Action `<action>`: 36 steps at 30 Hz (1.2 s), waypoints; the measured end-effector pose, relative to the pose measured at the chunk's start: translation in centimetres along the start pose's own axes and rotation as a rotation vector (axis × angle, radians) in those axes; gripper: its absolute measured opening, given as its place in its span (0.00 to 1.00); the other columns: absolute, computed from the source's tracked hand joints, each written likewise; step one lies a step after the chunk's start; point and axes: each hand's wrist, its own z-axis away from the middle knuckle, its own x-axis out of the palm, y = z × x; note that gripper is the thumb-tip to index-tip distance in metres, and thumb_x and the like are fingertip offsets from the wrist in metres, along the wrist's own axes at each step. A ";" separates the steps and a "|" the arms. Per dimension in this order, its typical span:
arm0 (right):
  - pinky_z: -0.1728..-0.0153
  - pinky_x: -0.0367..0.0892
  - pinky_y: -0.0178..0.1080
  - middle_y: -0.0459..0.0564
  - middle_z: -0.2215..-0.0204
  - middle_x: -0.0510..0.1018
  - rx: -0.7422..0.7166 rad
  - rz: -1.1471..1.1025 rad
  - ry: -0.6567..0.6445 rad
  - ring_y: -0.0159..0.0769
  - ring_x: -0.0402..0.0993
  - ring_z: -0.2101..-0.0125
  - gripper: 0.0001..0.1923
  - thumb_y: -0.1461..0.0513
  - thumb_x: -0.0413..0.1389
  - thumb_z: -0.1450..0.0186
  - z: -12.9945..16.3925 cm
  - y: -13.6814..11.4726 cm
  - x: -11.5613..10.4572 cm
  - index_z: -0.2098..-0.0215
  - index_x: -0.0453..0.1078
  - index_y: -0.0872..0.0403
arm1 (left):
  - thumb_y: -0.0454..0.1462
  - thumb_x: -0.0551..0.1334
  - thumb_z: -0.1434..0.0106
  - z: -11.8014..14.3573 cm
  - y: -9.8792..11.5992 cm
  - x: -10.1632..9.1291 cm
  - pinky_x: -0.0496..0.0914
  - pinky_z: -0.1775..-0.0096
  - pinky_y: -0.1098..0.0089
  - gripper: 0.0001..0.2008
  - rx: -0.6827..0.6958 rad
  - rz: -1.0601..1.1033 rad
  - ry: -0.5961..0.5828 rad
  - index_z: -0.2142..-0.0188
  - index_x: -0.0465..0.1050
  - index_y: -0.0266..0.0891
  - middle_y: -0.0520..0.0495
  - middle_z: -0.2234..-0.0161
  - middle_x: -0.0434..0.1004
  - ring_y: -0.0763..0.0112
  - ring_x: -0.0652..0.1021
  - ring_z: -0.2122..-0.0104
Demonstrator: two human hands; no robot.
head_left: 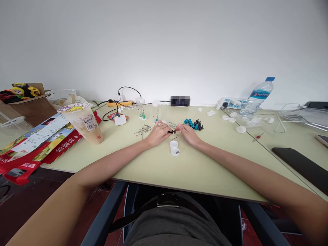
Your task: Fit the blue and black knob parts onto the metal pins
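Note:
My left hand [159, 134] pinches a small black part [172, 132], perhaps a knob or screw fitting; its exact kind is too small to tell. Close against its right end, my right hand [189, 134] has its fingertips pressed together, and whatever they grip is hidden. Just behind my right hand lies a pile of blue knobs [189, 122] and black knobs [199, 125]. Two small white cups [175, 151] stand in front of the hands, with something small and dark in the nearer one. Thin metal rods [145, 129] are scattered left of my left hand.
At left stand a drink cup [88, 123], a red bag [64, 145] and a cardboard box [36, 106]. Clear tubes [141, 108] rise at the back. On the right are white caps [241, 129], a water bottle [257, 97], a red-handled tool [258, 137] and a black phone-like slab [302, 165].

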 end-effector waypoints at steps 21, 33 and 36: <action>0.53 0.58 0.44 0.52 0.64 0.72 -0.096 0.110 -0.101 0.42 0.65 0.57 0.16 0.52 0.49 0.36 -0.2 0.5 0.2 0.71 0.72 0.53 | 0.40 0.54 0.36 -0.1 -0.4 0.2 0.57 0.54 0.63 0.08 -0.047 0.091 0.000 0.64 0.69 0.40 0.49 0.64 0.75 0.66 0.72 0.59; 0.49 0.52 0.45 0.52 0.64 0.72 -0.116 0.143 -0.134 0.41 0.65 0.56 0.23 0.52 0.42 0.32 -0.1 0.3 0.2 0.72 0.73 0.53 | 0.41 0.55 0.36 -0.1 -0.7 0.5 0.58 0.55 0.63 0.08 -0.045 0.123 0.014 0.64 0.70 0.40 0.49 0.64 0.76 0.67 0.73 0.59; 0.49 0.54 0.46 0.52 0.60 0.71 -0.084 0.112 -0.114 0.43 0.64 0.54 0.14 0.52 0.51 0.37 0.0 0.3 0.1 0.68 0.73 0.52 | 0.40 0.55 0.37 -0.1 -0.7 0.4 0.58 0.55 0.63 0.08 -0.045 0.115 0.013 0.64 0.70 0.40 0.49 0.64 0.76 0.66 0.73 0.60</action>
